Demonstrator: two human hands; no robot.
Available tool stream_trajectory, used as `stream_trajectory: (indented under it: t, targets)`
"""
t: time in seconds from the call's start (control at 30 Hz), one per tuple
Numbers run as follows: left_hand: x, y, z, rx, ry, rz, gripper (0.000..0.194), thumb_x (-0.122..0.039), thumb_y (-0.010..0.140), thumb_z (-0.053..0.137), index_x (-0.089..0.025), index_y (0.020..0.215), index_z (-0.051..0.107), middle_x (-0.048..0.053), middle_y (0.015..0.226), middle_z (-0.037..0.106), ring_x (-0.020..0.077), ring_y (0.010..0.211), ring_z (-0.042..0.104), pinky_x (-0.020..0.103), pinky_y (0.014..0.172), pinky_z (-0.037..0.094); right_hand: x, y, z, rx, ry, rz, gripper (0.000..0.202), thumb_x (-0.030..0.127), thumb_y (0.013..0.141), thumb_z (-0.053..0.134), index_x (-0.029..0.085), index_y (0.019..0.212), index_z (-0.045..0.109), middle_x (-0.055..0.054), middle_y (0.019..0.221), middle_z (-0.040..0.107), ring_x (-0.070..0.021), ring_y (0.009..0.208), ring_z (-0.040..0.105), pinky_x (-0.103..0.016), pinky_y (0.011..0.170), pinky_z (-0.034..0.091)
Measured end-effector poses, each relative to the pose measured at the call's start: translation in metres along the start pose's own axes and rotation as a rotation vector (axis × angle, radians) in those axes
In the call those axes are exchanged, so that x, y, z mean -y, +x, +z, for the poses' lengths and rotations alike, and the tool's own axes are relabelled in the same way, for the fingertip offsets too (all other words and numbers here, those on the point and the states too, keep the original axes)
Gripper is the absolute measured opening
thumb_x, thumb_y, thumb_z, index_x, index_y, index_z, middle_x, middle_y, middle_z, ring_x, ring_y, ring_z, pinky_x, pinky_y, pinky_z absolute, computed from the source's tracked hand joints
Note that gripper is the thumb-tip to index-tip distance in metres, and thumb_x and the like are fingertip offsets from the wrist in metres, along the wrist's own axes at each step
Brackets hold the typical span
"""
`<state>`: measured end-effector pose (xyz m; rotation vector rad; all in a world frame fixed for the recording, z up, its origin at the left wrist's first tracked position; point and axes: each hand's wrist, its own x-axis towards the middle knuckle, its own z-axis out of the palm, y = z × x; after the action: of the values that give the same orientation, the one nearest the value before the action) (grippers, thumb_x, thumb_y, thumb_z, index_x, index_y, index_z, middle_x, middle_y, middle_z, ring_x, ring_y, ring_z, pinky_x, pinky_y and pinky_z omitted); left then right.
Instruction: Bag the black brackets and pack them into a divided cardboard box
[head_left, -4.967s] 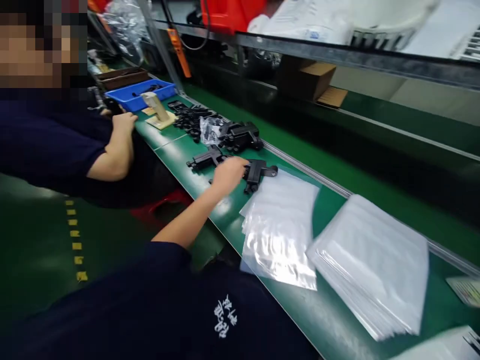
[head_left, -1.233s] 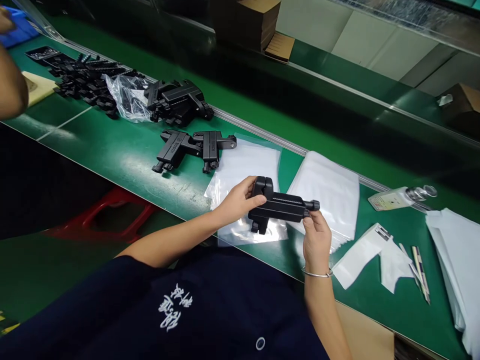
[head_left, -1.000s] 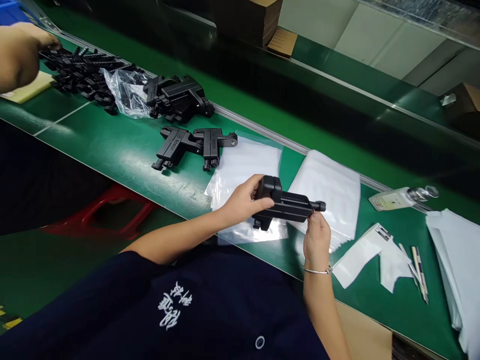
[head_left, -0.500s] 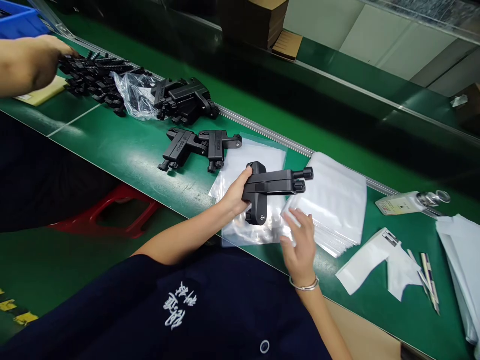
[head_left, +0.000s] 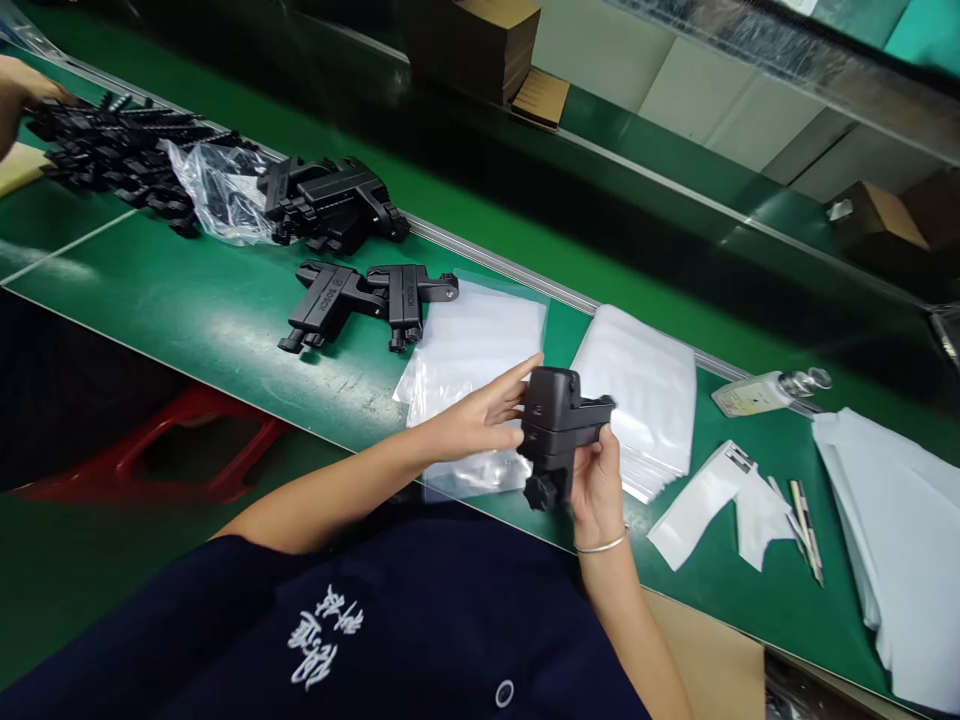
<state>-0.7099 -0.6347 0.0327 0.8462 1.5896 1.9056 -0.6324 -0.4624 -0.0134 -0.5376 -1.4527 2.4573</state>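
Observation:
My right hand [head_left: 598, 488] is closed around a black plastic bracket with knobs [head_left: 559, 425], holding it above the bench. My left hand [head_left: 484, 415] is at the bracket's left side with fingers stretched out and apart, their tips close to it; I cannot tell whether they touch. Below lie clear plastic bags [head_left: 480, 345], with a thicker stack of whitish bags [head_left: 645, 370] to the right. Two similar brackets, one marked BOSCH [head_left: 326, 300], the other [head_left: 405, 300] beside it, rest left of the bags.
More black brackets [head_left: 345, 200], crumpled clear plastic [head_left: 225, 195] and a heap of black parts [head_left: 127, 150] lie at the left, near another person's hand [head_left: 22, 90]. Rightward are a bottle [head_left: 757, 393], white label paper [head_left: 697, 510], pens [head_left: 806, 530] and white sheets [head_left: 900, 560].
The bracket has passed from my left hand to my right and been turned, its knobs now pointing downward. My left hand has opened. The view has shifted to the right.

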Motion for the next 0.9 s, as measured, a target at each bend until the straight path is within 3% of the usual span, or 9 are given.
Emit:
stream_trajectory:
  t: [0.1,0.27,0.37,0.47,0.57,0.63,0.73,0.83,0.9]
  targets:
    - [-0.008,0.002,0.000,0.047,0.250,-0.006,0.089,-0.020,0.071,0.067,-0.030,0.149,0.025,0.009,0.134,0.053,0.0246,0.116,0.054,0.038,0.096,0.045,-0.008,-0.002,0.001,0.030,0.071,0.132,0.037,0.059,0.080,0.056,0.024,0.090,0.064,-0.002,0.087,0.071,-0.0225,0.088,0.069,-0.040,0.077,0.059]
    - [-0.019,0.022,0.003,-0.139,0.273,-0.093,0.031,-0.032,0.087,0.046,-0.019,0.112,0.060,0.002,0.081,0.061,0.0144,0.069,0.059,0.025,0.060,0.048,-0.020,-0.010,0.005,0.013,-0.024,0.203,0.035,0.058,0.082,0.053,0.024,0.085,0.063,0.000,0.078,0.069,-0.0200,0.077,0.068,-0.036,0.071,0.059]
    - [-0.024,0.026,0.002,-0.129,0.277,-0.124,0.031,-0.036,0.091,0.042,-0.017,0.103,0.062,0.002,0.074,0.060,0.0130,0.059,0.058,0.023,0.050,0.044,-0.023,-0.011,0.005,-0.017,-0.053,0.211,0.035,0.057,0.083,0.051,0.024,0.083,0.062,0.000,0.075,0.068,-0.0192,0.074,0.067,-0.034,0.067,0.059]
    - [-0.026,0.016,-0.002,-0.021,0.326,-0.062,0.048,-0.042,0.087,0.053,-0.018,0.129,0.050,0.007,0.096,0.066,0.0186,0.076,0.065,0.027,0.061,0.051,-0.018,-0.013,-0.002,-0.008,0.027,0.119,0.037,0.059,0.081,0.056,0.024,0.089,0.064,0.000,0.084,0.071,-0.0186,0.081,0.068,-0.033,0.072,0.059]
    - [-0.023,-0.002,-0.008,0.166,0.457,0.094,0.082,-0.033,0.075,0.072,-0.025,0.146,0.030,0.012,0.131,0.056,0.0281,0.113,0.058,0.039,0.090,0.051,-0.009,-0.018,-0.015,0.044,0.096,-0.063,0.040,0.055,0.068,0.075,0.026,0.093,0.065,0.001,0.082,0.073,-0.0169,0.071,0.068,-0.030,0.064,0.059]
    - [-0.019,-0.011,-0.013,0.218,0.491,0.180,0.078,-0.026,0.074,0.072,-0.027,0.143,0.036,0.012,0.138,0.050,0.0294,0.122,0.052,0.043,0.102,0.044,-0.002,-0.022,-0.023,0.101,0.050,-0.126,0.044,0.049,0.060,0.084,0.025,0.092,0.065,0.002,0.074,0.071,-0.0162,0.059,0.066,-0.029,0.054,0.058]
    - [-0.011,-0.016,-0.014,0.133,0.297,0.116,0.074,-0.027,0.072,0.076,-0.029,0.137,0.041,0.010,0.133,0.052,0.0271,0.119,0.054,0.041,0.101,0.044,0.009,-0.023,-0.027,0.127,-0.013,-0.141,0.050,0.049,0.062,0.083,0.027,0.101,0.062,0.002,0.076,0.070,-0.0173,0.058,0.067,-0.032,0.052,0.059]
    - [0.000,-0.015,-0.009,-0.021,-0.141,-0.121,0.085,-0.045,0.064,0.084,-0.029,0.135,0.040,0.007,0.119,0.058,0.0229,0.105,0.060,0.034,0.086,0.052,0.019,-0.018,-0.022,0.140,-0.051,-0.102,0.059,0.058,0.068,0.075,0.029,0.116,0.056,0.002,0.076,0.069,-0.0187,0.062,0.069,-0.032,0.052,0.060]
    - [0.010,-0.014,-0.006,-0.071,-0.422,-0.293,0.078,-0.058,0.064,0.079,-0.023,0.127,0.048,0.005,0.105,0.063,0.0187,0.091,0.062,0.028,0.075,0.052,0.023,-0.013,-0.018,0.129,-0.115,-0.092,0.050,0.058,0.072,0.072,0.025,0.106,0.058,0.002,0.069,0.068,-0.0166,0.058,0.068,-0.028,0.050,0.058]
